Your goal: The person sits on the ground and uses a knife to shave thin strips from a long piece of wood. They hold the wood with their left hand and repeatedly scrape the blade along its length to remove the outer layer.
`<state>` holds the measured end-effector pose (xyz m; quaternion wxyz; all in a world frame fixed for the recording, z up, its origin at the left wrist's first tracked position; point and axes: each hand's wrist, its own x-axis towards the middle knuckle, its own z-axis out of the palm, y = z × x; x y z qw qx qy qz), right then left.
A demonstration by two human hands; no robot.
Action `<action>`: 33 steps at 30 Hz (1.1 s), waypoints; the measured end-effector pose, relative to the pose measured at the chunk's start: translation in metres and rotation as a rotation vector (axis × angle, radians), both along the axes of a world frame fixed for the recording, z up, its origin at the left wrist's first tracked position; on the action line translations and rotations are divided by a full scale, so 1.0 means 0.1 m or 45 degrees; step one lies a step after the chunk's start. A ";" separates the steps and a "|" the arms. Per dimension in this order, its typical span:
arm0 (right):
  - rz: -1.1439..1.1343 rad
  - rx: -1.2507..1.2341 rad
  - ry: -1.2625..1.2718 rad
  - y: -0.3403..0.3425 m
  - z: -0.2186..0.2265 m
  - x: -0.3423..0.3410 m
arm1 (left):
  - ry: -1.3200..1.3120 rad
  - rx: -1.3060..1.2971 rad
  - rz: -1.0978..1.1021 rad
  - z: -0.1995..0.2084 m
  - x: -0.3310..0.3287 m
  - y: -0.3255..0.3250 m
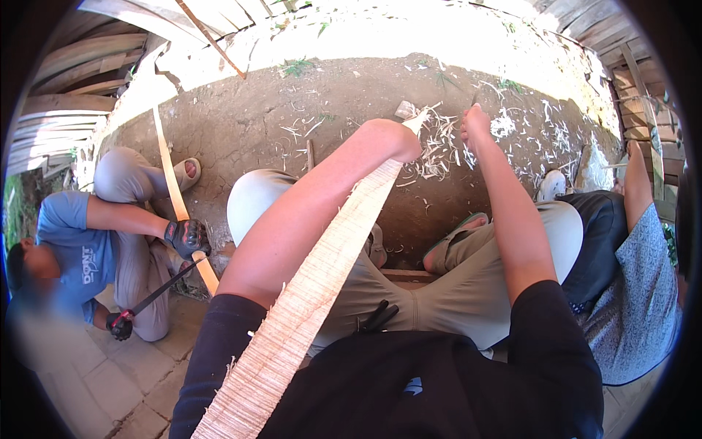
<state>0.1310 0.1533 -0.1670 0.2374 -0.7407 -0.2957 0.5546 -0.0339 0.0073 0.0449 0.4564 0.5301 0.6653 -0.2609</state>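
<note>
A long, pale wooden plank point(307, 293) slants up from my left side across my lap, its sawn face rough and splintery. It narrows toward a pointed far end above the ground. My left hand point(398, 140) is bent over the plank near that end and closed on it, most of its fingers hidden. To the right, apart from the plank, my right hand point(475, 128) is closed in a fist. A thin, dark tip sticks out above the fist; I cannot make out what it belongs to. Curled wood shavings point(439, 150) lie on the ground between and beyond my hands.
At left sits a co-worker in black gloves point(188, 238), holding a long blade point(164, 289) against another wooden strip point(170, 172). Someone in a patterned garment point(643, 300) sits close at my right. Stacked boards point(84, 62) stand at the far left. Bare soil point(241, 121) lies ahead.
</note>
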 end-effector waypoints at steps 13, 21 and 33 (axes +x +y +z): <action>1.497 0.206 -1.240 -0.42 0.69 0.02 | 0.089 0.101 -0.148 -0.33 0.15 -0.02; 1.559 0.278 -1.211 -0.45 0.98 -0.18 | 0.093 0.134 -0.145 -0.33 0.16 -0.05; 1.842 0.374 -1.299 -0.49 0.99 -0.12 | 0.081 0.207 -0.208 -0.34 0.13 0.01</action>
